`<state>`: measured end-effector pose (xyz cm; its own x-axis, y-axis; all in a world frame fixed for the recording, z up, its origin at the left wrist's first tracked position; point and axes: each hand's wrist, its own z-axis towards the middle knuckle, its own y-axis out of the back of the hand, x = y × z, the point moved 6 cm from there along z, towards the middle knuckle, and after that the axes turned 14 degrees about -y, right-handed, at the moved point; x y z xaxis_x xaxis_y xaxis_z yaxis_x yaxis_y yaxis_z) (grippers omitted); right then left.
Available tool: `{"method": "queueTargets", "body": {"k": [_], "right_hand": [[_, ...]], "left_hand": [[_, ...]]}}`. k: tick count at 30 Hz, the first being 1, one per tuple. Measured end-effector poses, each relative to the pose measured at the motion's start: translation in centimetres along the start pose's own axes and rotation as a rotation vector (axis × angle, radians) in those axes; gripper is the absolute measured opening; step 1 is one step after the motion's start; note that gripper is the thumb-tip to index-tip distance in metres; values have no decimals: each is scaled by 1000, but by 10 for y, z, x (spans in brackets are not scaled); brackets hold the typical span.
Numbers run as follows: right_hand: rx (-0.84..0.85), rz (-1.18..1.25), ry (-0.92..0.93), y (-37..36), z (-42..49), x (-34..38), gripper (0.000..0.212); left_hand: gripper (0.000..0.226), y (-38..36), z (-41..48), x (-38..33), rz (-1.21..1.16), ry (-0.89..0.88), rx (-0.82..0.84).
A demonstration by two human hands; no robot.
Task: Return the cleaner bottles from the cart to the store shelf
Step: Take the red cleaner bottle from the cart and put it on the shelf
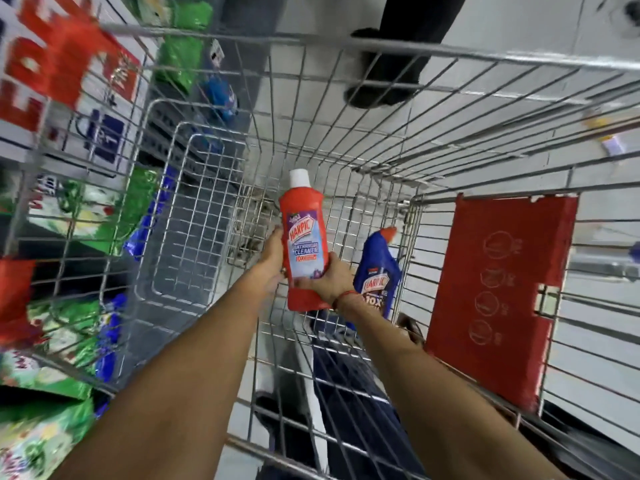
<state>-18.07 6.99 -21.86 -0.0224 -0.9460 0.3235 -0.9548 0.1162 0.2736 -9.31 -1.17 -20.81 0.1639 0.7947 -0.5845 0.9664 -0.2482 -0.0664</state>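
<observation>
Inside the wire cart [346,43] I hold a red cleaner bottle [304,233] with a white cap, upright, label facing me. My left hand [272,258] grips its left side and my right hand [327,282] wraps its lower right part. A blue cleaner bottle [377,275] with a red cap leans in the cart's right corner, just right of my right hand. The store shelf [86,209] shows blurred through the cart's left wall.
The shelf on the left carries green, blue and red packs. A red plastic flap [498,299] hangs on the cart's right side. Another person's dark shoes [381,91] stand on the white floor beyond the cart's far edge.
</observation>
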Motion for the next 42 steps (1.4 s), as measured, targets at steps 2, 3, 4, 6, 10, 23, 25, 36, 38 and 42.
{"method": "queueTargets", "body": {"k": [2,3,4,6,10,23,25,36,38,42], "right_hand": [[27,53,33,3,-16,10,65],[55,64,59,6,-28,17,62],[90,81,92,10,-37,25,60],[170,119,150,17,-59,44,58],[243,129,318,28,-113,87,49],[468,66,750,-62,-318,138,57],[523,11,793,-90,-347,133,56],[843,-420,1041,-263,-503,54,57],[932,-490,1075,-301,-531,30,58],[1076,-636,1127,-368,-581,-14,65]], "left_hand": [[56,6,-5,-10,-56,-27,3],[57,10,-11,-18,-68,-46,1],[58,14,-19,-29,-80,-60,-8],[58,22,-39,-55,-106,-121,-29],[52,32,-86,-122,-241,-320,-38],[62,166,-312,-208,-266,-834,-240],[59,202,-349,-190,-271,-863,-384],[43,349,-569,-55,-433,-1162,-919],[45,374,-609,-22,-446,-1201,-1035],[14,418,-681,38,-430,-1272,-1281]]}}
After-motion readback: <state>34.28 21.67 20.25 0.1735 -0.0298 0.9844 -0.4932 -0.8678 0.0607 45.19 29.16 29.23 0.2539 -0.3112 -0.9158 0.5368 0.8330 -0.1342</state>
